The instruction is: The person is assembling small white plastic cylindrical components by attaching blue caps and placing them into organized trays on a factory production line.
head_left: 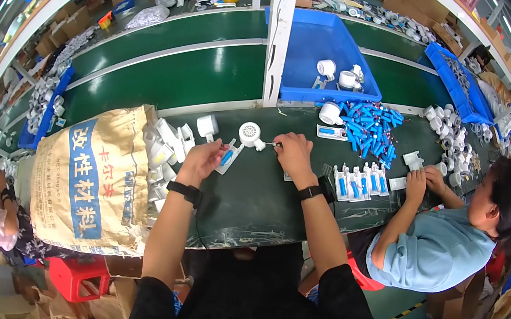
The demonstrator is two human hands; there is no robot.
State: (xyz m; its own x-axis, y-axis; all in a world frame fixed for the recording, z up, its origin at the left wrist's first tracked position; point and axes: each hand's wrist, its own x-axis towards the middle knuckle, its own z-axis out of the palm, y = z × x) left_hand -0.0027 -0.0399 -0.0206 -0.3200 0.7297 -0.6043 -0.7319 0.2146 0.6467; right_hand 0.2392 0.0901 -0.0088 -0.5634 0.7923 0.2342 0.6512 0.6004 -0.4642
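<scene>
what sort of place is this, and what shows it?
Probably a factory assembly line: long green conveyor-like belts, a heap of loose blue cylinders, and a co-worker handling a white part at the same bench.

Bright, even light comes from ceiling tubes point(510, 28) far out on either side of the white post point(278, 40); a pale sheen lies on the green belt point(217, 58) left of it; shadows are soft; distortion bends the outlying shelf rails.
</scene>
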